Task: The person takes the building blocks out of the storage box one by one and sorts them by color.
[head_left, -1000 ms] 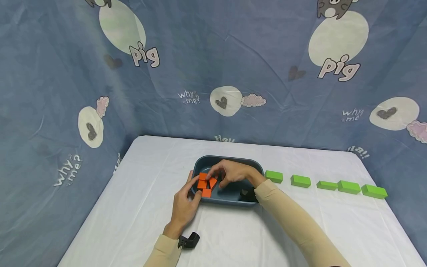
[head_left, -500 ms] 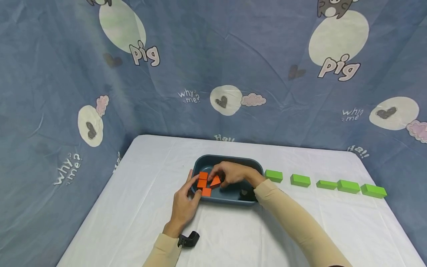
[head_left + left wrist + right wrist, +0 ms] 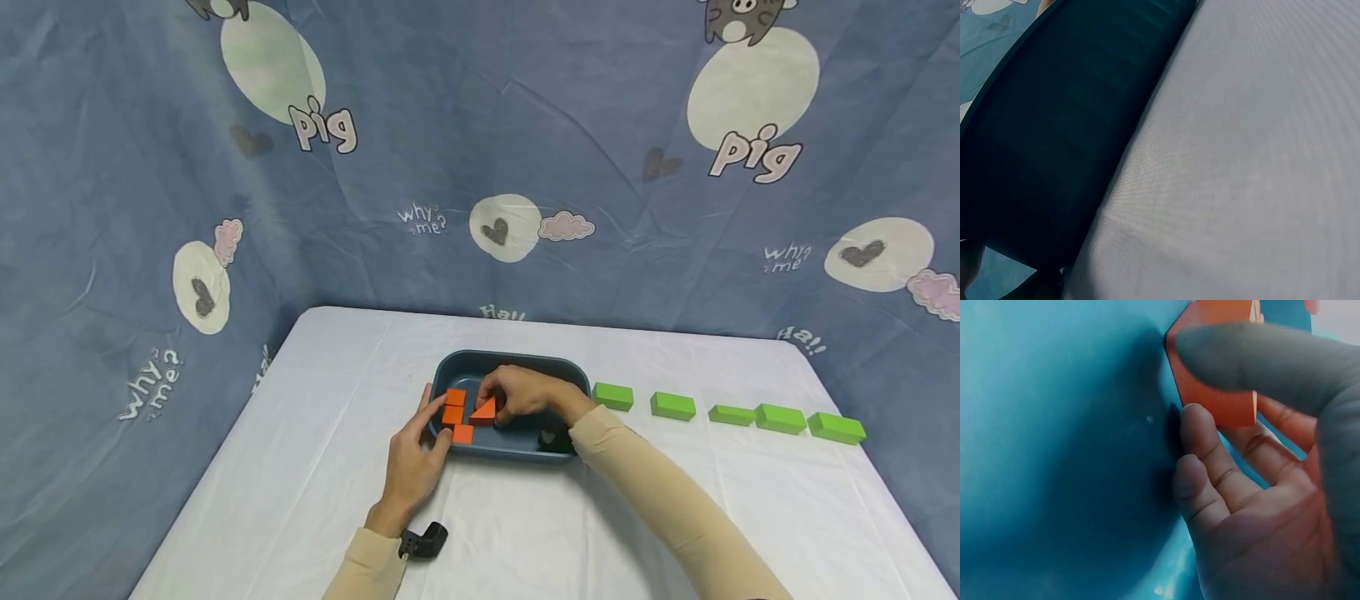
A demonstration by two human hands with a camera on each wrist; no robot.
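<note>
A dark blue plastic bin (image 3: 517, 455) stands on the white-covered table. My left hand (image 3: 415, 467) holds its left end, the thumb over the near rim and a fingertip close to the orange blocks. In the left wrist view mostly the bin's outer wall (image 3: 1054, 137) shows. My right hand (image 3: 525, 390) reaches into the bin and pinches an orange triangular block (image 3: 485, 412) between thumb and fingers. The right wrist view shows the thumb lying over this block (image 3: 1229, 406). Left of it sit three orange blocks: a far one (image 3: 455, 397), a middle one (image 3: 453, 415) and a near one (image 3: 463, 433).
Right of the bin, green blocks stand in a row, from the nearest one (image 3: 613, 397) past a thinner one (image 3: 732, 415) to the farthest one (image 3: 837, 428). A blue patterned cloth (image 3: 420, 150) hangs behind and beside the table (image 3: 300, 467).
My right fingers have drawn the triangular block slightly to the right, away from the other orange blocks, turned it and closed in on it. The left hand has stayed in place.
</note>
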